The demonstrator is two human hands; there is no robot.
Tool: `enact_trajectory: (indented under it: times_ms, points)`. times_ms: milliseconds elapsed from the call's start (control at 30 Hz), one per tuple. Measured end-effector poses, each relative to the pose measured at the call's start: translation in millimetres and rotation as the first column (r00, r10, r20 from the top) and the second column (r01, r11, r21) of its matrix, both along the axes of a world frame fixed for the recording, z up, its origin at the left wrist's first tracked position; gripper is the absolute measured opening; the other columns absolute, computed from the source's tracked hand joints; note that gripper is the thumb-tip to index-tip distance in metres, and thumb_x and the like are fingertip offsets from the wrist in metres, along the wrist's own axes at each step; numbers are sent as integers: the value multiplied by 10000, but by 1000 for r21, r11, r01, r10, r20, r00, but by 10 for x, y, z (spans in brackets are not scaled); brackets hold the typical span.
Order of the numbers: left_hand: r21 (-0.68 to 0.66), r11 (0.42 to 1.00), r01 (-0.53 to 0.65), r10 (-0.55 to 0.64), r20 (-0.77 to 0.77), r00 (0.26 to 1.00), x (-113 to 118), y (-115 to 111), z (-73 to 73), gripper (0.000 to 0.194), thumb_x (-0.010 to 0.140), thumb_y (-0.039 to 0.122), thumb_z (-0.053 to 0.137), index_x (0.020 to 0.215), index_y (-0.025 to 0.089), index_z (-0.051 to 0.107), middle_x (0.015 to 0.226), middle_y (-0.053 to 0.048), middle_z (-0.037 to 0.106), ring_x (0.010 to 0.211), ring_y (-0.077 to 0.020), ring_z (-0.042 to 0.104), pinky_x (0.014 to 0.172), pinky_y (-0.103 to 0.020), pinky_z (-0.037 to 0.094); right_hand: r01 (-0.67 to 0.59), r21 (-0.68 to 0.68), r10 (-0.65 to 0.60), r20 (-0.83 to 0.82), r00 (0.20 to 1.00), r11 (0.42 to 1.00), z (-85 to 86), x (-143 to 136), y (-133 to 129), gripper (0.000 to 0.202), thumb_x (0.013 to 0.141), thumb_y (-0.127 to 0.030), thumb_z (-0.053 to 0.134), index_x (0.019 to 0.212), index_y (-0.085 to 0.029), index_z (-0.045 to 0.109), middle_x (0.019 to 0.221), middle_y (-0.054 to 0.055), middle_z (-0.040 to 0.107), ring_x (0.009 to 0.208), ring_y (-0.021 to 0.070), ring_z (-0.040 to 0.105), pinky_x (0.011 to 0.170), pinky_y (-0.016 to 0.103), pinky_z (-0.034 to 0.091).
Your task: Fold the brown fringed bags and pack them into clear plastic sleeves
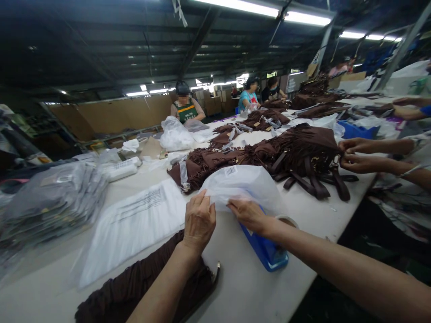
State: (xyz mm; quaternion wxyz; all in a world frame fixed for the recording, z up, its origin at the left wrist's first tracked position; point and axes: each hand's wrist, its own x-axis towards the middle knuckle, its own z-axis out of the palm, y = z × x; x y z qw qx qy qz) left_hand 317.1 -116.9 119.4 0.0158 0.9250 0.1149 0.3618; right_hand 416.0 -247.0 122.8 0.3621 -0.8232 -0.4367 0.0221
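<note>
A translucent plastic bag (242, 181) with a barcode label is stretched between both hands above the table. My left hand (199, 220) pinches its near left edge, fingers closed. Further right, my right hand (247, 214) grips the bag's near edge with its fingertips. Partly under the bag and right hand stands a blue tape dispenser (266, 251). A dark brown fringed bag (134, 285) lies beneath my left forearm. Left of my left hand, a flat stack of white plastic bags (134, 224) rests on the table.
Brown fringed bags (296, 148) are heaped across the table (269, 296). Packed plastic bags (57, 202) are piled at left. At right, another person's hands (357, 154) touch the heap. Several people work farther back, near a crumpled plastic bag (177, 134).
</note>
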Motion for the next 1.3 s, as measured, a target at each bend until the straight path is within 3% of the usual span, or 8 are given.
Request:
enact_trajectory:
  times_ms: [133, 300, 400, 567, 800, 900, 1033, 1300]
  points:
    - [-155, 987, 40, -48, -47, 998, -104, -11, 3, 307, 702, 99, 562, 1004, 130, 606, 1197, -135, 567, 1075, -284, 519, 913, -448, 446, 41, 96, -16, -243, 970, 995, 15, -235, -438, 198, 840, -274, 472, 675, -182, 533, 589, -47, 484, 572, 94, 457, 559, 233, 389]
    - [-499, 836, 229, -261, 6, 965, -415, -135, 43, 528, 600, 93, 619, 1114, 211, 603, 1335, -117, 437, 1232, -294, 392, 1014, -500, 341, 246, 306, 113, -806, 581, 920, 156, -368, -738, 184, 658, -350, 617, 634, -181, 550, 528, -56, 456, 491, 77, 356, 494, 232, 274]
    - [-788, 563, 250, -303, 84, 949, -545, -308, 117, 462, 620, 235, 646, 1081, 226, 626, 1268, -99, 501, 1184, -292, 440, 960, -471, 382, 273, 366, 222, -869, 443, 889, 231, -416, -785, 154, 581, -301, 655, 608, -171, 576, 588, -30, 515, 538, 92, 410, 543, 241, 314]
    - [-950, -311, -27, -115, 10, 993, -618, -470, 159, 682, 624, 689, 565, 960, 97, 613, 1001, -155, 610, 926, -259, 578, 704, -331, 437, 142, 427, 365, -873, 325, 893, 252, -585, -776, 124, 573, -262, 614, 643, -159, 610, 644, 6, 573, 600, 126, 477, 607, 260, 357]
    - [-789, -605, 106, -209, 285, 935, -983, -430, -12, 424, 522, 460, 751, 737, 111, 640, 706, -60, 631, 653, -151, 545, 663, -273, 389, -30, 426, 422, -881, 212, 904, 113, -842, -678, 102, 541, -236, 615, 597, -152, 602, 651, 17, 594, 601, 131, 496, 573, 248, 355]
    - [-813, -542, 213, -3, 256, 967, -1229, -435, -103, 301, 465, 315, 773, 628, 120, 611, 595, -24, 596, 558, -125, 509, 613, -260, 393, -7, 466, 464, -877, 126, 885, 11, -1028, -538, 115, 589, -253, 655, 610, -167, 582, 589, -18, 552, 559, 109, 477, 559, 232, 360]
    - [-914, -277, 296, 316, 204, 926, -1570, -402, -246, 225, 530, 315, 707, 606, 144, 583, 529, 16, 542, 513, -108, 464, 540, -227, 367, 7, 478, 476, -877, 59, 879, -185, -1440, -186, 289, 650, -306, 706, 904, -200, 617, 746, -9, 628, 695, 141, 569, 721, 282, 423]
    - [-994, -39, 99, 611, 55, 789, -2199, -125, -514, 315, 617, 470, 626, 620, 169, 533, 475, 65, 412, 451, -89, 367, 451, -200, 297, 180, 279, 282, -959, 6, 943, -482, -1944, 513, 337, 501, -296, 814, 734, -170, 604, 649, -27, 624, 543, 100, 526, 513, 209, 402]
